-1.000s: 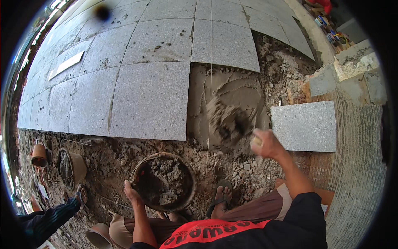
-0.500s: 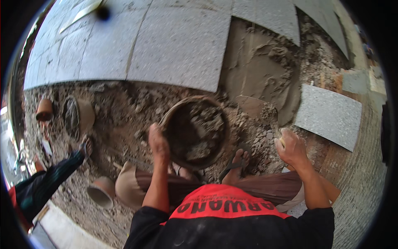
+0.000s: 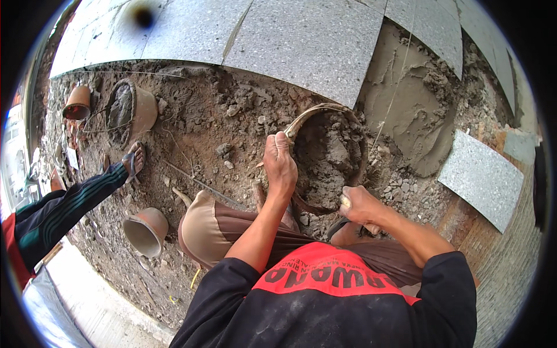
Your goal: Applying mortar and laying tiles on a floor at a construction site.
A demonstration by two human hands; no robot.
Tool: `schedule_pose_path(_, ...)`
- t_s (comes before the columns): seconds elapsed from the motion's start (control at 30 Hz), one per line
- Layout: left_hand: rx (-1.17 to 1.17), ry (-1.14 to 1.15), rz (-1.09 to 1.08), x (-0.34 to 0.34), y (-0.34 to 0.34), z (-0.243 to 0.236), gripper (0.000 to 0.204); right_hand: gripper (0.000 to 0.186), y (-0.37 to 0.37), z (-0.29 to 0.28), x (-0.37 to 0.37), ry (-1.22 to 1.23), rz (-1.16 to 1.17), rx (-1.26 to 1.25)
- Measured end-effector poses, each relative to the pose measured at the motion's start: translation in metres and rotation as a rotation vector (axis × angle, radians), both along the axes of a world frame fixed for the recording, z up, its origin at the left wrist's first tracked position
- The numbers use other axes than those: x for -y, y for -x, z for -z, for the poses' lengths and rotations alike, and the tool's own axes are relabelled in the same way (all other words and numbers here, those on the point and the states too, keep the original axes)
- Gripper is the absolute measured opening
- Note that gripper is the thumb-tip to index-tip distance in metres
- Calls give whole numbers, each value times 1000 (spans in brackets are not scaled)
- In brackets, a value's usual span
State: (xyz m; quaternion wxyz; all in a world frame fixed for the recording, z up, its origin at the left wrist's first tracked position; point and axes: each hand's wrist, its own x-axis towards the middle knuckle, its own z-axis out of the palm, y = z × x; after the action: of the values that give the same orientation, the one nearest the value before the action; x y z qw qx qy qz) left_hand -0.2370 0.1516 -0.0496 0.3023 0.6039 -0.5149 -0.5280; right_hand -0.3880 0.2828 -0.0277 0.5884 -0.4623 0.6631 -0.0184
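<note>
My left hand is closed on the left rim of a round bucket, which stands between my feet on the rubble. Thick grey mortar fills much of it. At the bucket's near right edge, my right hand wraps round the pale handle of a trowel. The trowel's blade cannot be made out; it is hidden by the hand and the mortar.
Large grey speckled tiles lie across the far side. Spread wet mortar borders them, with a loose tile at the right. To the left are a mortar-filled bucket, a tipped bucket, a small pot and another person's foot.
My right hand has brought the trowel left from over the rubble beside the wet mortar to the bucket. My left hand still holds the rim. The whole view has shifted.
</note>
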Motion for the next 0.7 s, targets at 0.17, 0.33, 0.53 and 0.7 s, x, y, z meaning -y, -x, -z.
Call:
schedule_pose_path(0.17, 25, 96, 30, 6, 8, 3, 39, 22, 9, -14, 0, -37, -15, 45)
schedule_pose_path(0.33, 76, 25, 62, -2, 10, -6, 35, 22, 16, -7, -18, 36, -7, 67)
schedule_pose_path(0.53, 78, 125, 37, -7, -2, 10, 38, 20, -2, 5, 7, -35, -60, 104)
schedule_pose_path(0.7, 58, 105, 34, -5, -7, 10, 35, 17, 5, -1, -13, 120, 66, 149)
